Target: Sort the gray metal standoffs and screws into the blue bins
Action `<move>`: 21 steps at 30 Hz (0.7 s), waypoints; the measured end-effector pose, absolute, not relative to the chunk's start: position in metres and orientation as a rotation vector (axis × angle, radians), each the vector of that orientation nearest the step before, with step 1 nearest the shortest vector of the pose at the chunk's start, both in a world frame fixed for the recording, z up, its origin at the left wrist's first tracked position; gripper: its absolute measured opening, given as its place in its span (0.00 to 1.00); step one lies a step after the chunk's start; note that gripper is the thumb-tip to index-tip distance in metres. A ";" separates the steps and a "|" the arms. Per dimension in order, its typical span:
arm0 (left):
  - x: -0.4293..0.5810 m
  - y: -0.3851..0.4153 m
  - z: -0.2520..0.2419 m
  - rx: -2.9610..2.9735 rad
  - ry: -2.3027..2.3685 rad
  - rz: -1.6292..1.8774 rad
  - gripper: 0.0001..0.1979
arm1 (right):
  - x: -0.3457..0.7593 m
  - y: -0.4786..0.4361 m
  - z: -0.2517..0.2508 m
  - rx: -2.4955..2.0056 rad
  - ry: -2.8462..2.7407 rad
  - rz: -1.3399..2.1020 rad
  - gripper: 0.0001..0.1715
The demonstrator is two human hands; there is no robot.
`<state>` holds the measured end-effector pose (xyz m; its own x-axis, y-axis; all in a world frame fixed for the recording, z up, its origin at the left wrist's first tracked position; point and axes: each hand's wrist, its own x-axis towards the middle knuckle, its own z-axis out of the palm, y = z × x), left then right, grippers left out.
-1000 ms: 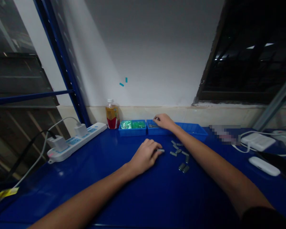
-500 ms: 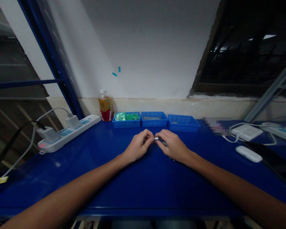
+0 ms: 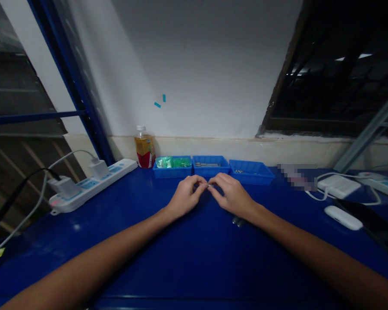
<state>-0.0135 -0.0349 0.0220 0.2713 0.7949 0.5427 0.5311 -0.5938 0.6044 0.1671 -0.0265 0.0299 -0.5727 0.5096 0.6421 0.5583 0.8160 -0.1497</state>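
Note:
My left hand (image 3: 185,197) and my right hand (image 3: 232,196) meet fingertip to fingertip over the blue table (image 3: 187,254). Together they pinch a small silvery metal piece (image 3: 208,185), most of it hidden by the fingers. Both hands are closed around it. Under my right wrist a couple of small grey cylinders (image 3: 237,221) lie on the table; others are hidden by the hand. Behind the hands stand three blue trays: the left tray (image 3: 172,172) holds green bags, the middle tray (image 3: 211,171) holds metal parts, the right tray (image 3: 252,177) holds a few small bits.
A drink bottle (image 3: 144,148) stands by the wall left of the trays. A white power strip (image 3: 90,186) with plugs and cables lies at the left. White devices (image 3: 342,217) and cables lie at the right, next to a dark flat object (image 3: 375,228).
My right hand has left the middle tray and come back to meet my left hand. Both hands now pinch the small piece. The view has shifted slightly.

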 end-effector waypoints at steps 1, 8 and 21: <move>-0.014 -0.028 0.022 2.189 1.214 1.235 0.10 | 0.166 -0.020 0.034 -0.772 -2.320 -0.097 0.06; 0.006 -0.007 0.019 2.194 1.359 1.100 0.19 | 0.157 0.082 0.070 -1.264 -2.478 -0.022 0.07; 0.029 -0.036 0.014 2.869 0.981 0.488 0.07 | 0.119 0.149 0.065 -1.570 -2.715 0.210 0.08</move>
